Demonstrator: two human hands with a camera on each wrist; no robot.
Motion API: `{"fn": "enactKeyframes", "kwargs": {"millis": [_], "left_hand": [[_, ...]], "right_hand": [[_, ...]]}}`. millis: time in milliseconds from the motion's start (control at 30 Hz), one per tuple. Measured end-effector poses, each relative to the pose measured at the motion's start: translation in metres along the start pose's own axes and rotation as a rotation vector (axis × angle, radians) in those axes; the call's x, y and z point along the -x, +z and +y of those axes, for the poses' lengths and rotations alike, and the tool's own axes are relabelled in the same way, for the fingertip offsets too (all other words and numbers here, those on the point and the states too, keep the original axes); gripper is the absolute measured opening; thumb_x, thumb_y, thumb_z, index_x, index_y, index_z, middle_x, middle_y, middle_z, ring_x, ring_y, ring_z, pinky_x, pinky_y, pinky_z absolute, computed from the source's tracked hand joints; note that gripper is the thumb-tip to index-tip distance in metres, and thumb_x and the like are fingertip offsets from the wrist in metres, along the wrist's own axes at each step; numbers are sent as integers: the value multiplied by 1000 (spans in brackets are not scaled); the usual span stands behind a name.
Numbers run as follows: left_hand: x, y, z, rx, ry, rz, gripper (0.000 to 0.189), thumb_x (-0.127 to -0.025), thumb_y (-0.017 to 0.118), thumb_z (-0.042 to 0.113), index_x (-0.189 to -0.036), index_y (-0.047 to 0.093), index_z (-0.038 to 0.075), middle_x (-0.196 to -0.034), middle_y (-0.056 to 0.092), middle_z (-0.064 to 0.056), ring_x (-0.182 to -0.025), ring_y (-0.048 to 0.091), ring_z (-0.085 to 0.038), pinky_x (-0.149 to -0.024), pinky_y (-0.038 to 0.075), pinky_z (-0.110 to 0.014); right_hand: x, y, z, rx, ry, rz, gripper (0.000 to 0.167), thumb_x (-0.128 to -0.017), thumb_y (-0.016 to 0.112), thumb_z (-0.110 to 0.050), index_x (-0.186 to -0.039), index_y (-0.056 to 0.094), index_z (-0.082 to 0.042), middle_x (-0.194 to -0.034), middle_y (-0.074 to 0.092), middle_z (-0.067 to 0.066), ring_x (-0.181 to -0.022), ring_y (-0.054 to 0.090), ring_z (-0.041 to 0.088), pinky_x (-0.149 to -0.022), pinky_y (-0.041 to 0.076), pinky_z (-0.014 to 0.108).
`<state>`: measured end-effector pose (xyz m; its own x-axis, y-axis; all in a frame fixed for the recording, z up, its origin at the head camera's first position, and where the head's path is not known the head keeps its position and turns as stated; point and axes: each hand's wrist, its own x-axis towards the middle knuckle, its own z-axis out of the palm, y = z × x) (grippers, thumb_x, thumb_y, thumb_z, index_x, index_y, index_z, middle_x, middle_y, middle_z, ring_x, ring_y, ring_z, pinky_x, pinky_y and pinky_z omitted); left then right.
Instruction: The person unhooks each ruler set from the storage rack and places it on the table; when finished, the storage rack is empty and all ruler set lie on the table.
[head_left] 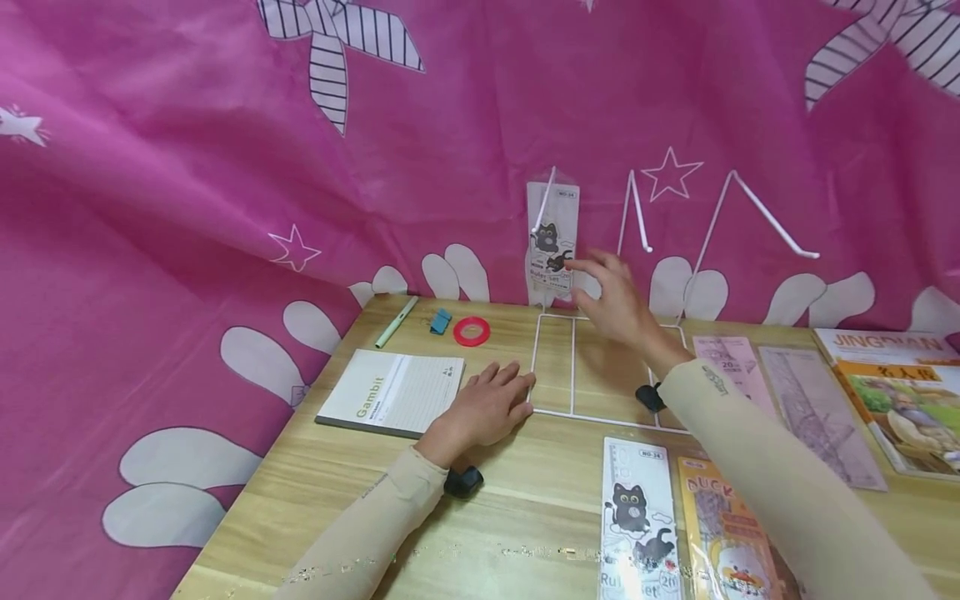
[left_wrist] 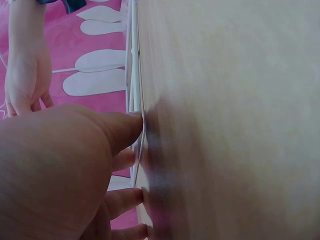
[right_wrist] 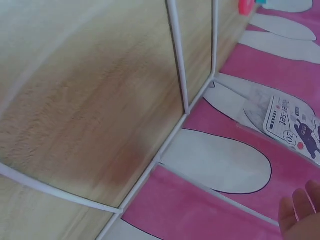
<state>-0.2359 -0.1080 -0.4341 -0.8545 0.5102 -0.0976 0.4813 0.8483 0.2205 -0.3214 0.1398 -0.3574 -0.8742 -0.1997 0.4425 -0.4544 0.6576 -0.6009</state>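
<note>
A white wire rack [head_left: 573, 367] stands on the wooden table, with upright rods that bend into hooks. From its left hook hangs a clear-wrapped ruler set [head_left: 553, 237] with black cats printed on it. My right hand [head_left: 618, 304] is raised just right of this pack, fingers loosely extended. In the right wrist view a gap separates its fingers [right_wrist: 302, 207] from the ruler set [right_wrist: 295, 127], and nothing is held. My left hand [head_left: 491, 404] lies palm down by the rack's front left corner, its fingertips at the base wire.
A second cat ruler set [head_left: 637, 517] and an orange duck pack [head_left: 727, 533] lie in front. A pink pack [head_left: 735, 367], a purple pack [head_left: 817, 408] and magazines [head_left: 900, 392] lie right. Leftward are a notebook [head_left: 393, 387], pen [head_left: 397, 321], blue binder clip [head_left: 440, 322] and red tape roll [head_left: 472, 332].
</note>
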Motion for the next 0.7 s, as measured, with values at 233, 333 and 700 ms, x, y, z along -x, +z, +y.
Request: {"fn": "enactKeyframes", "kwargs": {"millis": [233,333,700], "left_hand": [[9,-2,-5,19,-20,9,56,-110,49,45,-162,43,26,-172,33,-10,-159,28,-43,-124,32,-64],[10,-2,-5,29,-18,19,55,-110,50,44,-162,44,25,-172,35,-11,-159,29,-44,-123,32,-66],[0,0,1,33,1,15,56,-111,49,45,-162,43,26,-172,33,-10,-159,27,-43,-124,31,-66]], "right_hand": [[-12,12,-1,-28,-19,-34,48,-98,65,-9,-145,63,-10,-165,38,24,-153,32,46,-129,14,63],[-14,15,-1,-32,2,-50,49,-99,64,-11,-148,61,-13,-168,35,23,-154,30,47,-128,17,65],[-15,7,2,-42,71,-73,53,-103,62,-15,-155,53,-16,-169,34,17,-154,29,43,-126,17,67]]}}
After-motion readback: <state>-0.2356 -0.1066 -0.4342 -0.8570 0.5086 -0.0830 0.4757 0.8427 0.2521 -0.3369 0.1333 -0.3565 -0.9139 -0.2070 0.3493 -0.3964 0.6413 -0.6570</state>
